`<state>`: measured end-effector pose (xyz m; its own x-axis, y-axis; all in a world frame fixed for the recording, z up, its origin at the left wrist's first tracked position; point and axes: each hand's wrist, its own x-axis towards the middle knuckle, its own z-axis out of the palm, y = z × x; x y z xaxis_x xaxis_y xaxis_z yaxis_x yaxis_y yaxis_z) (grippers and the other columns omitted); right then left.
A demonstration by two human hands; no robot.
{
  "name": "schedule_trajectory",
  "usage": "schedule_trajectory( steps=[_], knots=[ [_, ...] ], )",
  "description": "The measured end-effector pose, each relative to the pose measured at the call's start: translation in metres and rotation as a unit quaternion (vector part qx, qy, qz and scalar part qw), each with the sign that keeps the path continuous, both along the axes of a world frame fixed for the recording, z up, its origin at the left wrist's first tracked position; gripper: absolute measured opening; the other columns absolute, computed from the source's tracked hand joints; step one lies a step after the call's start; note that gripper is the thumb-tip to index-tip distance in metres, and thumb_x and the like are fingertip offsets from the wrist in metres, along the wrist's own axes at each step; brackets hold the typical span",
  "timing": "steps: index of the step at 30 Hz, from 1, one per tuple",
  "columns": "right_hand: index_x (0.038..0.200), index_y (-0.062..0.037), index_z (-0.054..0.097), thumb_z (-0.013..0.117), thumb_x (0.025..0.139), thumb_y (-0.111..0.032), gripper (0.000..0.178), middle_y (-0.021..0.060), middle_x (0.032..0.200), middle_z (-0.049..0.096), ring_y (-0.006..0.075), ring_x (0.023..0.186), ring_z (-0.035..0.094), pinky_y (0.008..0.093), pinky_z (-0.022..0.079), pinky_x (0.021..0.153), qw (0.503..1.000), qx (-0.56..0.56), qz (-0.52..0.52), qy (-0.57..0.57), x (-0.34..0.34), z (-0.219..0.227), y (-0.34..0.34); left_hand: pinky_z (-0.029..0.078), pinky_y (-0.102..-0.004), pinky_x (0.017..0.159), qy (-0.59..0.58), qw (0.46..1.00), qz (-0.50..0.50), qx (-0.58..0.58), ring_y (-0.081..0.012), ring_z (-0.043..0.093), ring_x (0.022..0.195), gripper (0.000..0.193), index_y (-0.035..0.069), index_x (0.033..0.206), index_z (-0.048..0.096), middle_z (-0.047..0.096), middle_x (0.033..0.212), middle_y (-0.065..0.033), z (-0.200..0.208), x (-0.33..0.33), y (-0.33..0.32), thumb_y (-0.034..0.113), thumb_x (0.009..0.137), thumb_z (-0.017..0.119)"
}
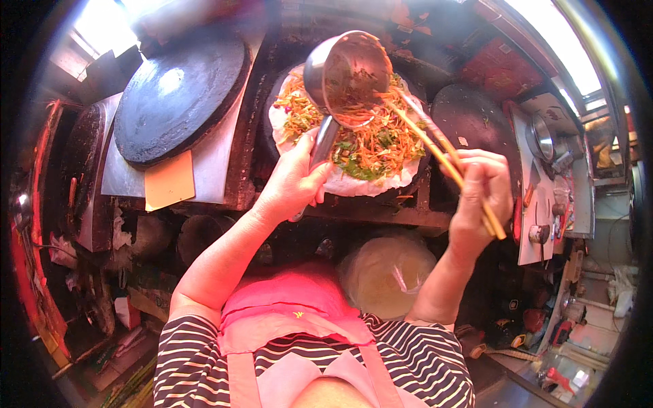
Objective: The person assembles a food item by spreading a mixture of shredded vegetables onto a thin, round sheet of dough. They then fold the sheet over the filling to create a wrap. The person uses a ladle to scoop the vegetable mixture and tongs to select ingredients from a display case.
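Observation:
My left hand (297, 175) is wrapped round the dark handle of a steel ladle (328, 68). Its deep bowl is tipped over, with its open side toward the right and bits of food inside. Below it, shredded orange and green vegetables (367, 153) are spread on a pale round pancake (371, 185), which lies on a dark round griddle. In my right hand (481, 194) is a pair of wooden chopsticks (435, 148), with the tips by the ladle's rim. Part of the pancake is hidden behind the ladle and my left hand.
A large black round griddle plate (183, 98) rests at the left on a metal top, above a tan card (169, 182). Another dark griddle (469, 115) is at the right. Beyond it stand a metal bowl (541, 138) and several utensils. A plastic-covered round tub (388, 272) sits near my body.

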<state>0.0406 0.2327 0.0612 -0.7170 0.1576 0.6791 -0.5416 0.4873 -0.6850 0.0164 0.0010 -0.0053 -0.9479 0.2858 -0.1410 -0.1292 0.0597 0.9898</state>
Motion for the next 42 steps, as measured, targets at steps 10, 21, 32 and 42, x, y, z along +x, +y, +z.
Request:
schedule_trajectory(
  steps=[10,21,32,42],
  knots=[
    [0.089,0.0,0.058,0.056,0.094,-0.007,0.009,0.01,0.087,0.062,0.0166,0.077,0.061,0.0298,0.051,0.07,0.994,-0.066,-0.083,-0.027,0.031,-0.044,-0.08,0.041,-0.0233,0.041,-0.04,0.995,-0.013,0.085,-0.0089,0.05,0.046,0.046,0.003,0.135,0.035,0.05,0.068,-0.0012,-0.007,0.025,-0.089,0.007,0.092,0.052],
    [0.108,-0.0054,0.059,0.075,0.073,-0.023,0.042,0.0156,0.104,0.06,0.0364,0.1,0.056,0.045,0.044,0.087,0.918,0.386,0.095,0.01,0.016,0.02,-0.268,0.042,-0.022,0.04,-0.048,0.959,-0.014,0.277,-0.0098,0.053,0.047,0.025,0.006,0.112,0.049,0.053,0.065,-0.0023,0.017,0.084,-0.216,0.02,0.093,0.056],
    [0.107,-0.0005,0.06,0.061,0.079,0.006,0.029,0.0138,0.097,0.061,0.0263,0.086,0.062,0.0341,0.05,0.079,0.953,0.21,0.114,-0.189,0.11,-0.06,-0.23,0.045,-0.023,0.043,0.107,0.907,0.407,0.005,-0.0096,0.053,0.049,0.022,0.002,0.097,0.051,0.055,0.068,-0.0026,-0.003,0.073,-0.518,0.011,0.085,0.066],
    [0.093,-0.001,0.058,0.056,0.083,-0.005,0.011,0.0183,0.09,0.062,0.0374,0.082,0.061,0.0436,0.049,0.071,0.83,0.321,-0.192,-0.414,0.315,-0.213,-0.077,0.049,-0.0252,0.057,0.082,0.877,0.432,-0.196,-0.0132,0.062,0.063,0.027,-0.001,0.095,0.067,0.066,0.078,-0.0051,-0.075,-0.005,-0.739,0.021,0.082,0.074]
  ],
)
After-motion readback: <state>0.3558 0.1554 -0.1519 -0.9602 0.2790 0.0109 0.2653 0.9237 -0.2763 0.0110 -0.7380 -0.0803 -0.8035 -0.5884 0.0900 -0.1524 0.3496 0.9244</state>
